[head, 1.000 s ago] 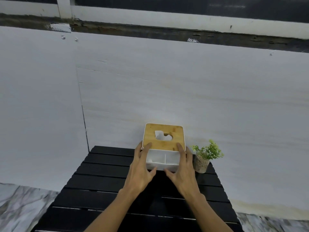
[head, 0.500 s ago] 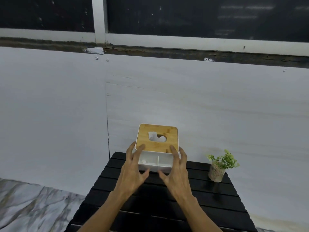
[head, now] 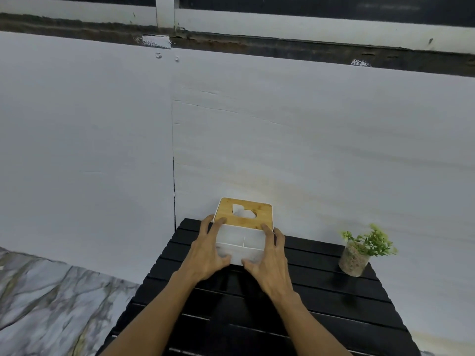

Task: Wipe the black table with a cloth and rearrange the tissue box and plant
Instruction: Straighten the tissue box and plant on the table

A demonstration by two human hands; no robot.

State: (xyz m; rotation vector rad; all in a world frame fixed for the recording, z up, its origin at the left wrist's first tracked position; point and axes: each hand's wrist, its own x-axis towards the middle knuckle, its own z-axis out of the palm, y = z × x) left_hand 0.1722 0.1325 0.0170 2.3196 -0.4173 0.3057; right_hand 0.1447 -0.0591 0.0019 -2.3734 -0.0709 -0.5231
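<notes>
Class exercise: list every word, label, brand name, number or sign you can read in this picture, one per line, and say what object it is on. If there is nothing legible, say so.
No readable text appears anywhere in this picture.
Tissue box: plain bamboo lid and white sides, no label showing.
Plant: clear pot, no tag visible.
Black table: bare slats, no marking.
Wall and window frame: only scuffs and peeling paint, no letters.

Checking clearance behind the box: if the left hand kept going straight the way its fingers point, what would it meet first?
Probably the wall behind the table; the left hand already grips the tissue box, though depth is unclear.
</notes>
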